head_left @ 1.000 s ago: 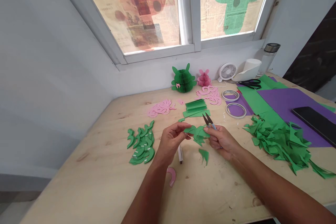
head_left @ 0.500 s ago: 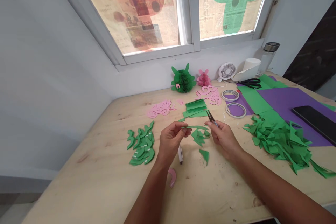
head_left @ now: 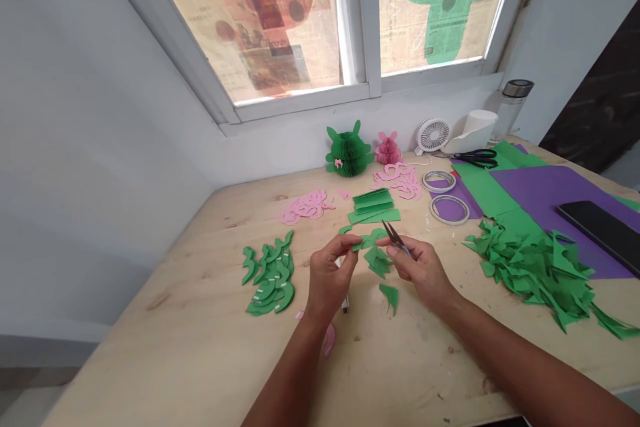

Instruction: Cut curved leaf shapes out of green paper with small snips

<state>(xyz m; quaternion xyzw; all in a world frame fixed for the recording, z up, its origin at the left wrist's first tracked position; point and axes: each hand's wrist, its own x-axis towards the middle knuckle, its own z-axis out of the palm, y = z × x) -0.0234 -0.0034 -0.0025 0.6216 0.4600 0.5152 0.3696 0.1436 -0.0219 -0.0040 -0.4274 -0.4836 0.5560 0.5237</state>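
Between my hands is a curved green paper strip (head_left: 369,240). My left hand (head_left: 330,273) pinches its left end between thumb and fingers. My right hand (head_left: 417,265) is closed round small scissors (head_left: 395,235), whose dark blades point up and to the left; its fingertips come close to the strip's right end, and I cannot tell if they touch it. Green paper scraps (head_left: 378,261) lie on the table below the strip, with one more scrap (head_left: 389,297) nearer me. A white pen-like stick (head_left: 345,305) and a pink curved paper piece (head_left: 329,339) are partly hidden by my left arm.
Green curved pieces (head_left: 273,283) lie left, pink cut-outs (head_left: 307,207) behind. Folded green paper (head_left: 374,202), a green paper figure (head_left: 349,153) and tape rolls (head_left: 449,211) stand farther back. A scrap heap (head_left: 537,273), purple sheets (head_left: 560,193) and a phone (head_left: 603,233) occupy the right.
My hands have come closer together, and the green strip now shows its broad curved face. The scissors have shifted slightly left and lower, tilting more to the left.
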